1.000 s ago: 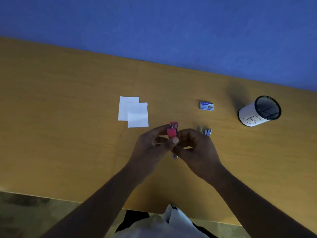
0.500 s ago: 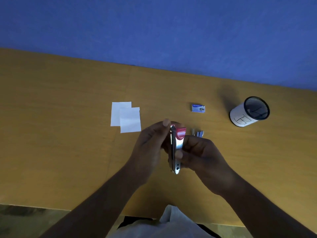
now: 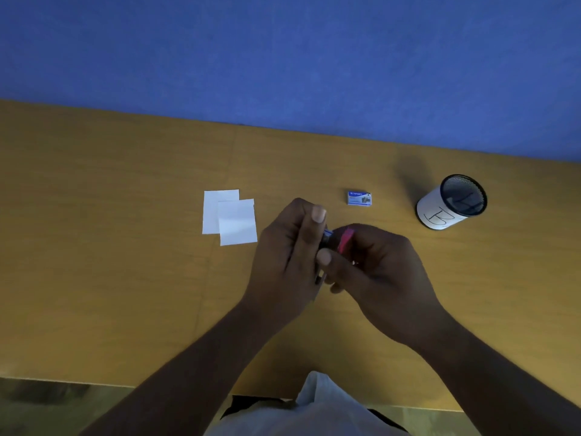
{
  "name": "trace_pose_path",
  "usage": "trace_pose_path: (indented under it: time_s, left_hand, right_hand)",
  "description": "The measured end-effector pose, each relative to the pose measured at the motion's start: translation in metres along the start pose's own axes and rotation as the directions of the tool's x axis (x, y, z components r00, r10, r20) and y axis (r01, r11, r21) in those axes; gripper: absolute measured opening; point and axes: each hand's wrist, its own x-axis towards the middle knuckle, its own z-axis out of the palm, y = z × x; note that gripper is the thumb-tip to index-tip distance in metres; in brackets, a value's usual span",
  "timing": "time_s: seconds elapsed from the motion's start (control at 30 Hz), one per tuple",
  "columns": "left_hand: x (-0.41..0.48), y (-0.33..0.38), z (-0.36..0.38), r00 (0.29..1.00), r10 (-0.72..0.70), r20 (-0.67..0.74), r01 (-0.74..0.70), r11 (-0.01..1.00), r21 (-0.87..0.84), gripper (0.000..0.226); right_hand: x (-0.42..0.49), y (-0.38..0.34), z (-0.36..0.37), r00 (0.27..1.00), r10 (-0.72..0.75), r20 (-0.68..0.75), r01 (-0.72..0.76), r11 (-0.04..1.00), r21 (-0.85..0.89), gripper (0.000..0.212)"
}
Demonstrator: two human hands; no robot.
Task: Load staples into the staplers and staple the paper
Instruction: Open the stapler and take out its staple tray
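The small red-and-metal stapler (image 3: 345, 240), half a second ago held open with its silver rail exposed, is now mostly buried between the left hand (image 3: 289, 256) and right hand (image 3: 377, 272), both closed on it above the wooden table (image 3: 125, 278). It is probably being shut; the white paper squares (image 3: 229, 217) wait unstapled.

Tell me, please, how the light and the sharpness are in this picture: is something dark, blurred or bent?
Head view: dim light, both hands nearly silhouettes; the red stapler between left hand and right hand is motion-blurred; the pen cup casts a soft shadow up-left; the papers look bright, the table edge bows from the wide lens.
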Motion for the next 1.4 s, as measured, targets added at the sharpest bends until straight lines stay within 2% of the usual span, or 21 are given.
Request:
trace_pose_path:
  time_s: [0.1,0.27,0.33,0.4,0.5,0.6,0.77,0.97,1.17,1.4]
  left_hand:
    - [0.000,0.002,-0.003,0.998,0.060,-0.027,-0.057,0.994,0.096,0.032]
    - [-0.003,0.004,-0.004,0.996,0.087,-0.023,-0.084,0.989,0.119,0.030]
    - [-0.002,0.005,-0.006,0.993,0.121,-0.009,-0.118,0.976,0.181,0.031]
    - [-0.001,0.007,-0.010,0.985,0.173,-0.017,-0.160,0.940,0.301,0.031]
    - [0.000,0.010,-0.015,0.953,0.302,-0.036,-0.245,0.832,0.497,0.036]
    - [-0.001,0.014,-0.014,0.917,0.397,-0.037,-0.300,0.750,0.590,0.045]
    - [0.000,0.017,-0.013,0.875,0.482,-0.045,-0.352,0.698,0.624,0.051]
    - [0.004,0.017,-0.015,0.844,0.532,-0.064,-0.374,0.671,0.641,0.053]
    - [0.001,0.014,-0.014,0.824,0.565,-0.051,-0.395,0.636,0.663,0.036]
    - [-0.004,0.010,-0.011,0.831,0.554,-0.047,-0.379,0.627,0.681,0.034]
  right_hand:
    - [-0.003,-0.005,0.001,0.993,-0.051,-0.103,0.056,0.998,0.039,0.021]
    - [-0.005,-0.009,0.003,0.983,-0.061,-0.175,0.063,0.998,0.002,0.008]
    - [-0.005,-0.010,0.003,0.978,-0.075,-0.196,0.075,0.997,-0.006,0.003]
    - [-0.005,-0.011,0.005,0.977,-0.077,-0.201,0.080,0.997,0.007,0.007]
    - [-0.003,-0.011,0.007,0.981,-0.031,-0.193,0.049,0.995,0.086,0.011]
    - [-0.003,-0.012,0.011,0.979,-0.031,-0.203,0.047,0.996,0.075,0.021]
    - [0.000,-0.014,0.014,0.964,-0.140,-0.224,0.125,0.989,-0.080,0.031]
    - [0.008,-0.016,0.012,0.961,-0.194,-0.196,0.175,0.979,-0.106,0.030]
    - [0.008,-0.011,0.013,0.965,-0.195,-0.175,0.193,0.981,-0.028,0.031]
    - [0.005,-0.004,0.015,0.973,-0.153,-0.171,0.163,0.985,0.049,0.032]
